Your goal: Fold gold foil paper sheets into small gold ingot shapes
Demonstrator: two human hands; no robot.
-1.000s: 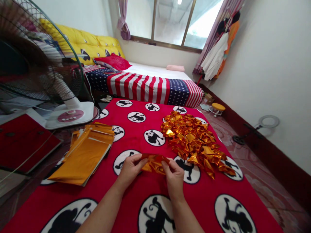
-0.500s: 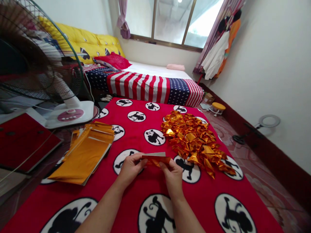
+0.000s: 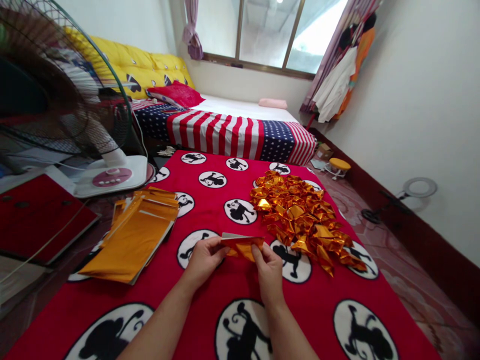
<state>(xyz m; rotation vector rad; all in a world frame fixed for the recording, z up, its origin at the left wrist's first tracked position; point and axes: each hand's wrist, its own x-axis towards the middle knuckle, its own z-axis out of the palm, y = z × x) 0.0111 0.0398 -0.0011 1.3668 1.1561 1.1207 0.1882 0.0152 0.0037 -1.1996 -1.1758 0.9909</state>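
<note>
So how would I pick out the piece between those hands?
Find the red cloth with black figures. Near its middle, the left hand and right hand pinch a folded foil piece. Only it is held, unlike the flat stack at left and shiny heap at right.

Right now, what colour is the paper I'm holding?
The paper is shiny orange, partly grey; head view.

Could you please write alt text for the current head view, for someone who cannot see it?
A person's left hand and right hand hold a folded piece of gold foil paper over a red monkey-print cloth. A stack of flat gold foil sheets lies at left, a heap of shiny folded foil pieces at right; behind is a bed.
</note>
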